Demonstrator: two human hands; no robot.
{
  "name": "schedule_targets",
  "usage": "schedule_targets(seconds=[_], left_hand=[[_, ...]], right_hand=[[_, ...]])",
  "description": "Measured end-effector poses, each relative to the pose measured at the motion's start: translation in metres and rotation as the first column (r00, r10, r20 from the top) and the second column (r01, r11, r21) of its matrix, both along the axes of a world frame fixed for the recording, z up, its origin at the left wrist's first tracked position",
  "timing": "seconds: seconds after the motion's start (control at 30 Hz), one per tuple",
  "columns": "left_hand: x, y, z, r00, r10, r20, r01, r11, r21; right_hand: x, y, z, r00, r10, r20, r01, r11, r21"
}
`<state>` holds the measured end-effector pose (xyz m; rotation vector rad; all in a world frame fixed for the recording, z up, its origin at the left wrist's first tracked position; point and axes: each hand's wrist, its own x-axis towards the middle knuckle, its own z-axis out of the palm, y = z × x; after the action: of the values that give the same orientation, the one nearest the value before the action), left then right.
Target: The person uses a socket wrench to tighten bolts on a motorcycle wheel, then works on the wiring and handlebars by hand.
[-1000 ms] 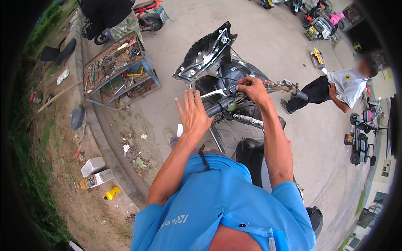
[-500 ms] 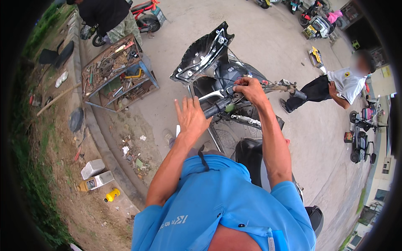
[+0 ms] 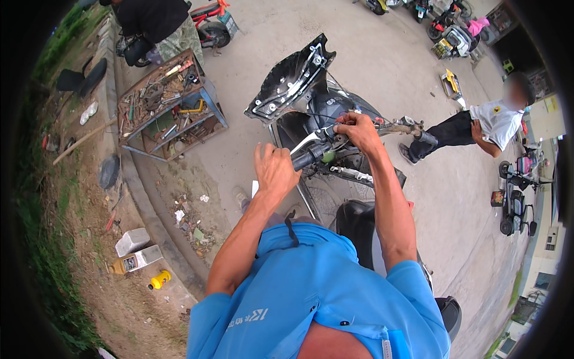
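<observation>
My left hand (image 3: 277, 170) is closed at the outer end of a black handlebar grip (image 3: 308, 157), its fingers curled over the tip of a silver brake lever (image 3: 305, 143). The lever lies close to the grip. At the lever's inner end, my right hand (image 3: 357, 130) pinches thumb and fingers together over the lever mount; what they hold is hidden. The bar belongs to a partly stripped scooter, with exposed parts around the steering head. A black front panel (image 3: 290, 81) with silver brackets tilts up beyond the bar. The scooter's black seat (image 3: 355, 224) shows beside my right forearm.
At the left, a metal tool cart (image 3: 215, 107) is heaped with tools. A person in black (image 3: 152, 21) bends behind it; another in a white shirt (image 3: 494, 121) stands at right. A yellow bottle (image 3: 160, 279) and pale blocks (image 3: 132, 241) lie beyond the kerb (image 3: 149, 206).
My left fingers have curled from stretched out to closed over the lever, which has swung toward the grip. My right hand stays at the mount. The person in black has bent lower.
</observation>
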<state>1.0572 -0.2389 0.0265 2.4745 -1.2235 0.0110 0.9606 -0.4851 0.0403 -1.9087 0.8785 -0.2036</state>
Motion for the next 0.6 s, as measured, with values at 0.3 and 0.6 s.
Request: schedule_targets(seconds=[0.3, 0.6], left_hand=[[-0.006, -0.003, -0.003, 0.946, 0.190, 0.263, -0.134, 0.967, -0.218], [-0.006, 0.002, -0.016, 0.997, -0.074, 0.024, 0.077, 0.980, -0.185]], right_hand=[[0.012, 0.002, 0.000, 0.999, 0.041, -0.018, -0.041, 0.999, -0.030], [-0.006, 0.002, 0.005, 0.999, -0.006, 0.043, 0.005, 0.999, 0.037]])
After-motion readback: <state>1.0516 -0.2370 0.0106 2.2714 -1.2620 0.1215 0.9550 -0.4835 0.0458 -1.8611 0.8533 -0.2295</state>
